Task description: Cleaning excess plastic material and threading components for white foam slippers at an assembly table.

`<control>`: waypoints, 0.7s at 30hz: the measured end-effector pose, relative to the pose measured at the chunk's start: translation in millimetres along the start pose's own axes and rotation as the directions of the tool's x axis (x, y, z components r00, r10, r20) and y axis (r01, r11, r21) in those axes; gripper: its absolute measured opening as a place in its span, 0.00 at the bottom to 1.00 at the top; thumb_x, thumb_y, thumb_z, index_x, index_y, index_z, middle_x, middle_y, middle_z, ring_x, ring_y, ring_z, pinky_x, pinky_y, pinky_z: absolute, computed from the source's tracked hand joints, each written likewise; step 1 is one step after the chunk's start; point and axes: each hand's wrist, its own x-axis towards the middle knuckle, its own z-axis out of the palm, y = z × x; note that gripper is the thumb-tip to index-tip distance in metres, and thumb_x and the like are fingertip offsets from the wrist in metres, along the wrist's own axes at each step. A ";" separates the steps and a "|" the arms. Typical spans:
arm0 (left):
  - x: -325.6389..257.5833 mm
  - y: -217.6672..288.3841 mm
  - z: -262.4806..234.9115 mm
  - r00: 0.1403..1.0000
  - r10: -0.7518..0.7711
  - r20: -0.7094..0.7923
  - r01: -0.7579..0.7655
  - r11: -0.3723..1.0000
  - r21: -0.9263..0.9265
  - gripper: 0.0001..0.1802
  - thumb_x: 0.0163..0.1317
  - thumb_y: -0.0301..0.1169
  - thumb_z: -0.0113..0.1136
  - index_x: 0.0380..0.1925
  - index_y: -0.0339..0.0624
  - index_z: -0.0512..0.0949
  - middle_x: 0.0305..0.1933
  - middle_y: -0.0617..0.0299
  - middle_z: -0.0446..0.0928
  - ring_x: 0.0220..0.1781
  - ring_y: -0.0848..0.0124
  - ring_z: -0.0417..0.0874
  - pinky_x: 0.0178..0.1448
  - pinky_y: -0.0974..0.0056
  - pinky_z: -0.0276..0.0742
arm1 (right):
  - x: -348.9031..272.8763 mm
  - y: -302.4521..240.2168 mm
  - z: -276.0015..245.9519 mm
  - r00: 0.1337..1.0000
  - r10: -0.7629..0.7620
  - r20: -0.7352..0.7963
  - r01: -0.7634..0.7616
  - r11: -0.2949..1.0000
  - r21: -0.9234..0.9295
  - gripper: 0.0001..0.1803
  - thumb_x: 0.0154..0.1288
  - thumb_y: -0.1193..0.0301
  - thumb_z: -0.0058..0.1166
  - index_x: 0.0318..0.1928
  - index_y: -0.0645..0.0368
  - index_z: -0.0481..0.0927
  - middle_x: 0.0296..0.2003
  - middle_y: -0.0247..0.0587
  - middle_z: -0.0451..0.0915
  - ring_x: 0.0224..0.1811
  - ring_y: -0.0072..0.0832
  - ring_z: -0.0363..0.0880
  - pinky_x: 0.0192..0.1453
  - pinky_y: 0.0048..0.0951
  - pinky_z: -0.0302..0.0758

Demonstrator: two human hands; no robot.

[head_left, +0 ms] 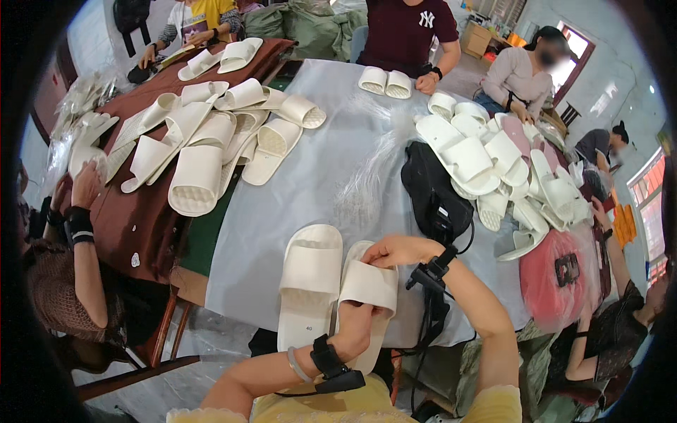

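Two white slide slippers lie side by side at the near edge of the grey table. My left hand grips the heel end of the right slipper, with fingers under its strap. My right hand holds the same slipper at its toe end. The left slipper rests flat beside it, touching it, with no hand on it. Both my wrists carry black bands with devices.
A heap of white slippers covers the brown cloth at left, another heap lies at right beside a black bag. Several people sit around the table; one pair of slippers lies at the far edge.
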 end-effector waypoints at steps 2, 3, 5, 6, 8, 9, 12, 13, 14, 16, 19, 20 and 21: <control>4.1 -6.7 -1.8 0.999 0.035 0.018 -0.035 0.999 -0.026 0.11 0.59 0.22 0.49 0.43 0.39 0.70 0.40 0.61 0.73 0.40 0.72 0.75 0.39 0.67 0.74 | 1.0 -3.2 -2.5 0.998 -0.008 0.068 0.013 0.997 -0.081 0.14 0.59 0.71 0.48 0.45 0.61 0.76 0.35 0.31 0.79 0.36 0.18 0.73 0.44 0.22 0.68; 6.9 -9.8 -2.0 0.999 0.043 0.016 -0.043 0.999 -0.034 0.11 0.59 0.22 0.49 0.43 0.39 0.70 0.40 0.61 0.73 0.40 0.72 0.75 0.39 0.67 0.74 | 3.5 -2.3 -4.6 0.997 -0.007 0.074 0.014 0.996 -0.091 0.14 0.59 0.71 0.48 0.45 0.61 0.76 0.35 0.31 0.79 0.36 0.18 0.73 0.44 0.22 0.68; 7.9 -10.4 0.1 1.000 0.012 -0.023 -0.014 0.997 -0.074 0.11 0.60 0.24 0.49 0.44 0.38 0.69 0.42 0.61 0.73 0.41 0.71 0.76 0.41 0.66 0.76 | 8.9 -1.1 -6.6 0.984 0.006 0.176 -0.015 0.998 0.055 0.13 0.58 0.74 0.50 0.44 0.62 0.77 0.35 0.30 0.79 0.35 0.17 0.73 0.43 0.20 0.68; 7.0 -10.6 0.9 1.000 0.016 -0.022 -0.017 0.997 -0.077 0.11 0.60 0.24 0.49 0.44 0.38 0.69 0.42 0.61 0.73 0.41 0.71 0.76 0.41 0.66 0.76 | 9.7 -1.5 -8.2 0.984 0.006 0.177 -0.015 0.999 0.050 0.13 0.58 0.74 0.50 0.44 0.62 0.77 0.35 0.30 0.79 0.35 0.17 0.73 0.43 0.20 0.68; -0.2 -0.8 6.9 0.999 0.008 -0.037 -0.014 0.987 -0.157 0.11 0.58 0.21 0.49 0.42 0.37 0.71 0.42 0.60 0.73 0.40 0.70 0.76 0.40 0.66 0.75 | 11.7 -9.4 -10.5 0.976 0.072 0.204 -0.054 0.994 -0.093 0.12 0.57 0.74 0.51 0.43 0.62 0.77 0.33 0.29 0.79 0.35 0.16 0.73 0.44 0.20 0.69; 0.5 -1.5 7.5 0.999 0.008 -0.034 -0.013 0.987 -0.157 0.11 0.58 0.21 0.49 0.42 0.37 0.71 0.42 0.60 0.73 0.40 0.70 0.76 0.40 0.66 0.75 | 13.4 -8.1 -12.1 0.977 0.074 0.202 -0.056 0.994 -0.094 0.12 0.57 0.74 0.51 0.43 0.62 0.77 0.33 0.29 0.79 0.35 0.16 0.73 0.44 0.20 0.69; 8.4 -15.8 0.6 0.997 0.062 -0.043 -0.066 0.992 -0.106 0.12 0.61 0.25 0.49 0.45 0.37 0.69 0.42 0.61 0.73 0.40 0.71 0.77 0.40 0.67 0.77 | 18.6 -3.0 -14.6 0.962 0.078 0.263 -0.072 0.997 -0.033 0.13 0.57 0.73 0.52 0.43 0.62 0.78 0.34 0.29 0.80 0.36 0.16 0.73 0.45 0.20 0.69; 8.8 -14.9 1.1 0.998 0.060 -0.036 -0.064 0.992 -0.107 0.12 0.61 0.25 0.49 0.45 0.37 0.69 0.42 0.61 0.73 0.40 0.71 0.77 0.40 0.67 0.77 | 19.9 -3.9 -16.4 0.957 0.073 0.279 -0.073 0.997 -0.012 0.13 0.57 0.73 0.53 0.43 0.62 0.78 0.34 0.29 0.80 0.37 0.16 0.73 0.46 0.19 0.68; 9.6 -13.2 2.0 0.997 0.053 -0.061 -0.060 0.991 -0.121 0.12 0.61 0.25 0.49 0.45 0.37 0.69 0.42 0.61 0.74 0.40 0.71 0.77 0.40 0.67 0.77 | 20.1 -4.9 -17.2 0.953 0.067 0.295 -0.073 0.997 0.010 0.13 0.57 0.72 0.54 0.43 0.62 0.78 0.35 0.29 0.80 0.37 0.15 0.73 0.46 0.19 0.68; 9.7 -11.3 3.6 0.996 0.050 -0.080 -0.060 0.989 -0.138 0.12 0.61 0.25 0.49 0.45 0.37 0.69 0.42 0.61 0.74 0.40 0.71 0.77 0.40 0.67 0.77 | 17.4 -10.4 -17.3 0.954 0.079 0.289 -0.066 0.996 -0.054 0.13 0.57 0.72 0.54 0.43 0.62 0.78 0.35 0.29 0.80 0.37 0.15 0.73 0.46 0.19 0.68; 5.2 -7.3 8.4 0.996 0.080 -0.049 -0.088 0.977 -0.197 0.11 0.60 0.24 0.49 0.43 0.38 0.70 0.41 0.61 0.74 0.39 0.71 0.78 0.39 0.67 0.76 | 19.9 -6.6 -17.2 0.951 0.099 0.293 -0.075 0.993 -0.093 0.14 0.56 0.70 0.56 0.43 0.60 0.79 0.35 0.28 0.81 0.36 0.14 0.73 0.46 0.19 0.68; 1.9 -4.0 12.7 0.992 0.098 -0.076 -0.112 0.971 -0.210 0.10 0.60 0.23 0.49 0.42 0.36 0.71 0.41 0.61 0.74 0.40 0.71 0.77 0.40 0.66 0.76 | 20.2 -5.0 -17.6 0.953 0.116 0.281 -0.081 0.988 -0.134 0.14 0.56 0.70 0.55 0.43 0.61 0.79 0.35 0.29 0.81 0.36 0.15 0.74 0.46 0.19 0.68; 0.4 -2.3 15.8 0.988 0.114 -0.103 -0.135 0.965 -0.223 0.10 0.59 0.21 0.49 0.41 0.35 0.71 0.40 0.60 0.74 0.41 0.71 0.77 0.41 0.65 0.76 | 19.6 -3.0 -17.8 0.954 0.133 0.267 -0.088 0.981 -0.175 0.14 0.56 0.70 0.55 0.43 0.61 0.79 0.35 0.30 0.81 0.35 0.15 0.74 0.46 0.19 0.69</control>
